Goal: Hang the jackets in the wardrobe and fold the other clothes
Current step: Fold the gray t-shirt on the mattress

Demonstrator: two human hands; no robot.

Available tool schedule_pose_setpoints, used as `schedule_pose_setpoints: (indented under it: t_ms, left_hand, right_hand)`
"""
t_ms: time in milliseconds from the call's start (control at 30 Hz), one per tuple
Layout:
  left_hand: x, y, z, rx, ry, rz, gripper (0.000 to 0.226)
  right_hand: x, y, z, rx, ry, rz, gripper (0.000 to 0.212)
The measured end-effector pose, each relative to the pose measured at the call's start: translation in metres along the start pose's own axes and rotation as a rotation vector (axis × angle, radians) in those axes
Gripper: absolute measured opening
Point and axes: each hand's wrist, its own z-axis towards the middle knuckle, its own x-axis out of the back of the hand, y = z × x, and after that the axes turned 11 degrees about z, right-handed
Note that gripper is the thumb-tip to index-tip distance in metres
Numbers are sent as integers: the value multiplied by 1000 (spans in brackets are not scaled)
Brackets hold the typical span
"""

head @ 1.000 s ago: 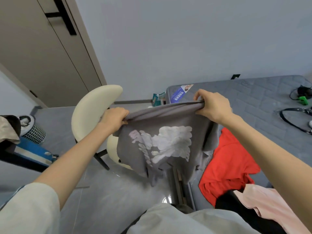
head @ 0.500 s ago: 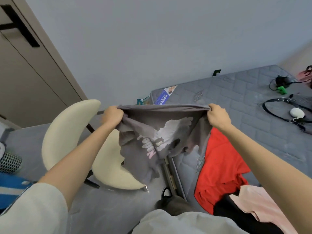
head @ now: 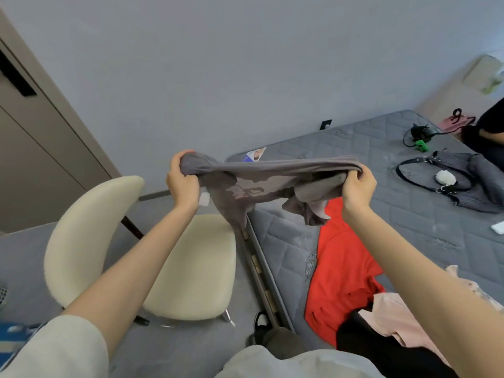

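The grey T-shirt (head: 261, 184) is held up in mid-air, stretched between two fists above the corner of the mattress (head: 409, 222) and the cream chair (head: 191, 257). The left hand (head: 182, 181) is closed tight on one bunched end, with the fingers curled over the top of the cloth. The right hand (head: 357, 186) is clenched on the other end, with fabric gathered inside the fist and the back of the hand turned to the camera. The top edge is pulled almost taut from hand to hand. Below it the shirt is left hanging in loose folds, and a pale print can be made out on the front. The lowest fold is seen dangling by the mattress edge; whether it touches cannot be told.

On the mattress, under the right forearm, a red garment (head: 343, 268) is spread out. A pink garment (head: 392, 320) is laid over a black garment (head: 381, 350) at the near edge. Farther back, a black strapped bag (head: 474, 181) is seen on the quilted cover, well apart from the clothes. At the far left a tan door (head: 41, 159) with a dark handle is seen.
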Motion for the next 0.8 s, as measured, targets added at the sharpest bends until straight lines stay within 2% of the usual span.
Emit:
schedule_pose_setpoints:
  t_ms: [133,267,433,567,800]
  left_hand:
    - [19,3,-32,-111,45,59,57]
    - [31,13,-58,-172,140,62,50]
    - [23,22,-67,-136,150,97,48]
    - [-5,12,-59,-96,-23,263,45]
    - [-84,-11,-13,-114,-301,661,33]
  right_hand:
    - [37,-5,-38,167,67,49,26]
    - [69,-13,-67,324,112,43,22]
    - [90,-17,-78,346,181,-8,20]
    - [98,6,-67,262,257,-114,17]
    - [94,65,-11,54,440,-164,29]
